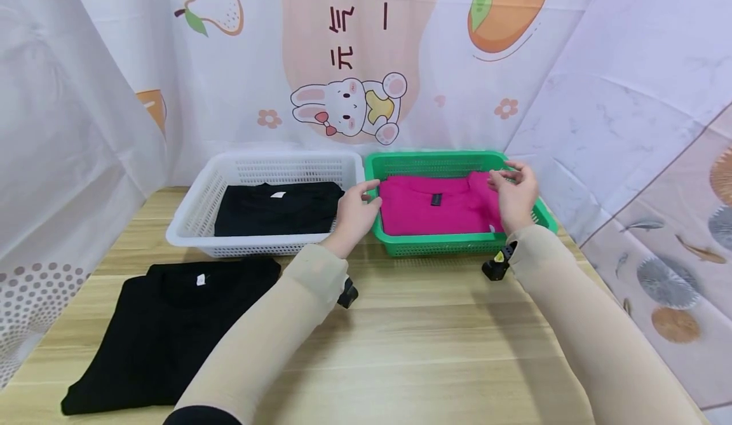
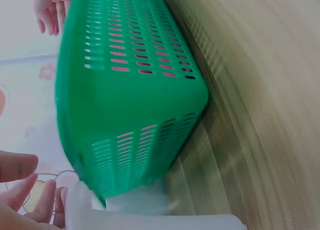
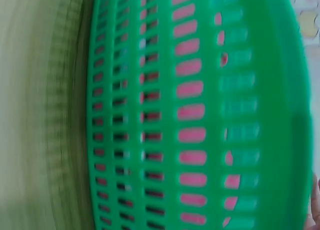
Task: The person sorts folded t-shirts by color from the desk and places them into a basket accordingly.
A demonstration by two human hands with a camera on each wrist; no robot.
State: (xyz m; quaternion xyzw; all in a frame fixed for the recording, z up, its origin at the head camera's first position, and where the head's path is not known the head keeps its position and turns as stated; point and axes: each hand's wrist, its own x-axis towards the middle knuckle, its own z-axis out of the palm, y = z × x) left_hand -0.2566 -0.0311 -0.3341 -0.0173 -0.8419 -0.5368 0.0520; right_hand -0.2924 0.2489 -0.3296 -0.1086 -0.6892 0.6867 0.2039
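Note:
A folded pink shirt (image 1: 423, 212) with a dark neck label lies in the green basket (image 1: 446, 245). My left hand (image 1: 356, 216) hovers at the basket's left end, near where it meets the white basket (image 1: 197, 242); its fingers are spread and hold nothing. Over the right end of the green basket is my right hand (image 1: 517, 197), fingers loosely bent above the shirt's edge, nothing gripped. Pink cloth shows through the slots of the green basket (image 3: 200, 109) in the right wrist view. Inside the white basket sits a folded black shirt (image 1: 274, 212).
Another folded black garment (image 1: 166, 330) with a white label lies on the wooden table (image 1: 423, 342) at the front left, partly behind my left sleeve. A printed curtain (image 1: 240, 101) hangs right behind the baskets, and patterned cloth (image 1: 646, 177) borders the right side.

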